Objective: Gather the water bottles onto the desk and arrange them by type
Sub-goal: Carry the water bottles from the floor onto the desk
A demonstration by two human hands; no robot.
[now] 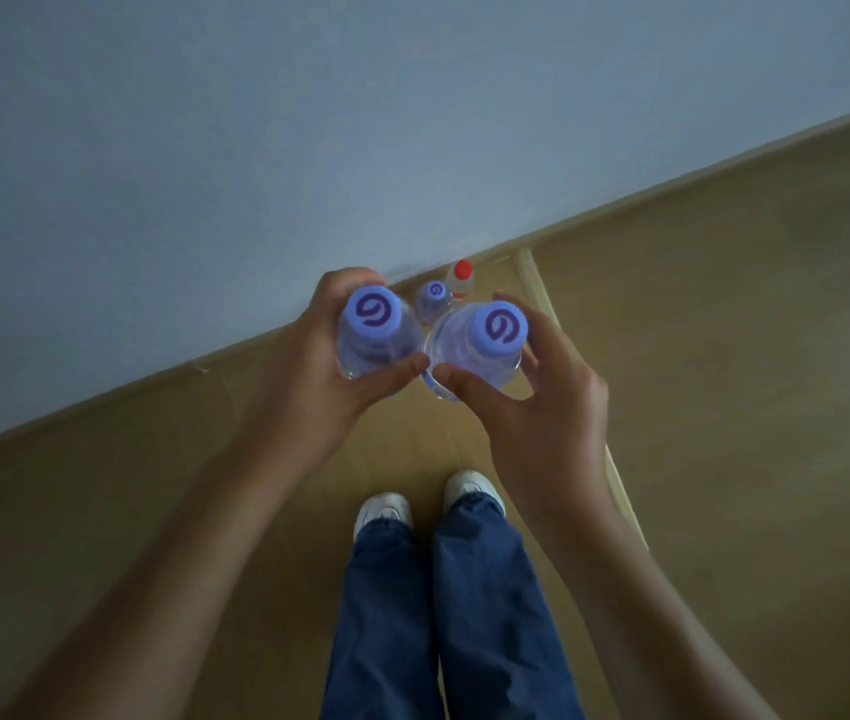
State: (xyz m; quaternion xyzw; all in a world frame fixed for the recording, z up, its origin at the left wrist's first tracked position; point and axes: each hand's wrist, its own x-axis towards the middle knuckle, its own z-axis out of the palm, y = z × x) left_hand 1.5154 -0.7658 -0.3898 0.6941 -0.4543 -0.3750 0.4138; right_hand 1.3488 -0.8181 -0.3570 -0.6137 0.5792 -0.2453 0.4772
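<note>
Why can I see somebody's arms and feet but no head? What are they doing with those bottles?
The camera sits on the person's head and looks down, so you see what they see: their own arms, their blue trousers and white shoes, but never their head. There is no machine here, just two bare hands.

The left hand holds one clear water bottle with a purple cap. The right hand holds a second purple-capped bottle. The two bottles are the same kind, held side by side.

Below them is a tan floor, next to a pale wall. Two more bottles stand on the floor by the wall: a third purple-capped bottle and a red-capped bottle. No desk shows in this picture.
</note>
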